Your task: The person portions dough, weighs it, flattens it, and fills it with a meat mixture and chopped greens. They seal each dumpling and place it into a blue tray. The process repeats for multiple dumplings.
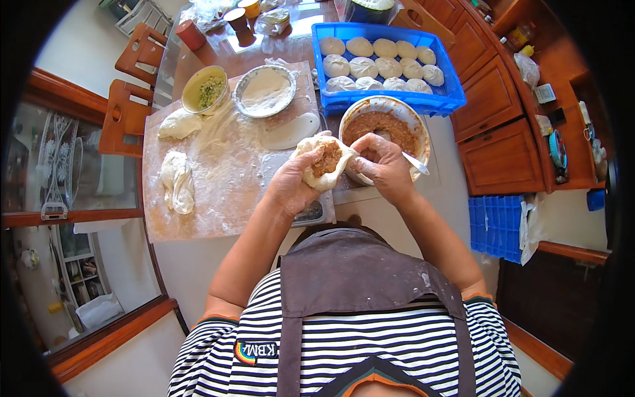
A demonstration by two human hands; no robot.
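A round dough wrapper (342, 158) with brown minced filling (326, 160) in its open middle rests in my left hand (292, 183). My left thumb lies on the filling. With thumb and fingertips, my right hand (384, 166) pinches the wrapper's right edge, drawn out a little. Behind that hand stands a white bowl (382, 99) of brown filling (369, 124). A white spoon handle (416, 163) leans out over its right rim, close to my right knuckles. Flour covers the wooden board (218, 168) left of my hands.
Two dough lumps (179, 124) (177, 183) lie on the board, near a bowl of chopped greens (191, 89), a bowl of flour (265, 94) and a white oval piece (292, 131). Several pleated buns (387, 67) fill a blue crate (397, 105). Wooden cabinets (491, 99) stand right; chairs (121, 119) left.
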